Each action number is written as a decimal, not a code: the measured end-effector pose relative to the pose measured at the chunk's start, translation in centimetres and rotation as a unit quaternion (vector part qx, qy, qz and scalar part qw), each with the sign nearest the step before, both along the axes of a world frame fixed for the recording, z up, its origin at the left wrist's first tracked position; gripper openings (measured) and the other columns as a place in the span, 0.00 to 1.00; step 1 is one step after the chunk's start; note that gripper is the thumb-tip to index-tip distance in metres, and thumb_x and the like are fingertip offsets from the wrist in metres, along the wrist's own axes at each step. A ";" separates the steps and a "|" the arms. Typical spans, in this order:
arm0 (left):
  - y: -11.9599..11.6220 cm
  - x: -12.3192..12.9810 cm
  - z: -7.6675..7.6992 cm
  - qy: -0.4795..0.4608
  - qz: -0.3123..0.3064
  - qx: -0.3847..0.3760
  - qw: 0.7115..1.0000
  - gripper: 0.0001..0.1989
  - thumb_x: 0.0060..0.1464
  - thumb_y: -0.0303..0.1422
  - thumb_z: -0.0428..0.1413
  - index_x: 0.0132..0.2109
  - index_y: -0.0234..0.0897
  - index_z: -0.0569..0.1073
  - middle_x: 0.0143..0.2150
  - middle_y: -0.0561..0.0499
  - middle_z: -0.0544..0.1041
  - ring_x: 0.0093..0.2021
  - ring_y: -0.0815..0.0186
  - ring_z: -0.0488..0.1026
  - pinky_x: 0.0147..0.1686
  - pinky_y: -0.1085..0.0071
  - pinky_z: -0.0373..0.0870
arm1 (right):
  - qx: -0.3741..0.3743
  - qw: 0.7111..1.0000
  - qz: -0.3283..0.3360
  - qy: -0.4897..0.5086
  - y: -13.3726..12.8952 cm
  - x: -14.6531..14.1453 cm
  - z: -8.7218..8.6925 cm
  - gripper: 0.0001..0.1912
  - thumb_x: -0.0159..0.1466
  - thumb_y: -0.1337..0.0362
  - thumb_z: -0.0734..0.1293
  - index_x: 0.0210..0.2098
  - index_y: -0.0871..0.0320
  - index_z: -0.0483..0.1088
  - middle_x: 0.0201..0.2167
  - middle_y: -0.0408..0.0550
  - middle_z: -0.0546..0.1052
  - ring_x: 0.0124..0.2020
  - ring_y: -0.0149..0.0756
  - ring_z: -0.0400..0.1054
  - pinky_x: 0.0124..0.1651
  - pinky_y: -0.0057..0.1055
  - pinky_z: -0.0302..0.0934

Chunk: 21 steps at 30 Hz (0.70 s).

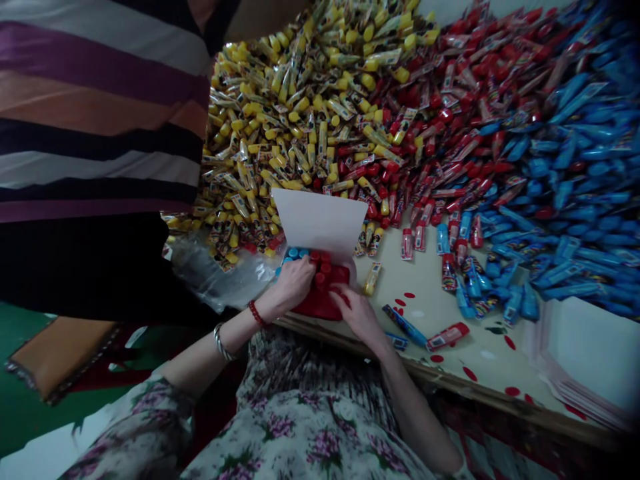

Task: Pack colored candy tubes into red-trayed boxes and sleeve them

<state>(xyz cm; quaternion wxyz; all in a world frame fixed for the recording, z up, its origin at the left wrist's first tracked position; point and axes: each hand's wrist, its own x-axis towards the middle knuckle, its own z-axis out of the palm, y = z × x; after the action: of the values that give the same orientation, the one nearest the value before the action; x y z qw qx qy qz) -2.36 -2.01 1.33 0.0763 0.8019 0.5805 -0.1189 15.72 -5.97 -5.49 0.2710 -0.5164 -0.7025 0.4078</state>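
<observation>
In the head view, no brand or writing can be read; the printed labels on the tubes are too small to tell. The left hand (293, 287) is held palm down and curved over a row of blue caps (295, 253), with the fingers laid against red caps (320, 263). A bangle (223, 343) and a red bead bracelet (257, 313) are worn on the left wrist. The right hand (357, 317) is angled inward, its fingertips (339, 292) resting on a glossy red plastic piece (320, 300). Whether either hand has a firm hold cannot be told. The caps and red piece are located at the table edge, between both hands, and a white card (320, 223) stands tilted just behind them.

Sorted heaps of yellow tubes (295, 113), red tubes (450, 133) and blue tubes (575, 153) are spread across the table (430, 377). Loose tubes and small red paper dots (470, 373) lie on its pale surface. A stack of white cards (580, 360) is placed at the right. A clear plastic bag (215, 277) lies at the left corner, beside the striped garment (95, 113) of a nearby person.
</observation>
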 end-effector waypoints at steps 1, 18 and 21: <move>-0.1 -0.1 0.1 0.002 -0.001 -0.003 1.000 0.11 0.55 0.25 0.47 0.41 0.32 0.72 0.41 0.42 0.71 0.37 0.61 0.72 0.33 0.69 0.66 | 0.001 1.000 -0.007 0.016 0.0 0.0 0.2 0.17 0.67 0.57 0.57 0.49 0.55 0.70 0.47 0.49 0.76 0.48 0.39 0.71 0.51 0.36 0.61; -0.8 0.5 -0.3 -0.049 0.040 0.012 0.998 0.09 0.59 0.29 0.47 0.44 0.34 0.70 0.45 0.41 0.69 0.40 0.59 0.73 0.34 0.66 0.69 | 0.070 0.997 0.036 -0.006 0.0 -0.9 -2.0 0.17 0.63 0.59 0.60 0.49 0.55 0.70 0.45 0.52 0.76 0.46 0.44 0.71 0.48 0.40 0.65; -1.1 0.5 0.0 -0.043 0.077 0.036 0.995 0.11 0.62 0.29 0.43 0.47 0.33 0.67 0.45 0.40 0.69 0.41 0.58 0.73 0.37 0.64 0.69 | 0.109 0.993 0.037 -0.014 0.1 -1.7 -1.2 0.18 0.63 0.62 0.60 0.51 0.55 0.69 0.46 0.52 0.76 0.46 0.43 0.71 0.49 0.40 0.65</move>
<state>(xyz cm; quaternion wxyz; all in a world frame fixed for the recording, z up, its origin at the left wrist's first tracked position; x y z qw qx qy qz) -1.85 -3.10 1.29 0.0811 0.7616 0.6403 -0.0575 14.02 -5.90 -6.70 0.3005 -0.4635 -0.7650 0.3312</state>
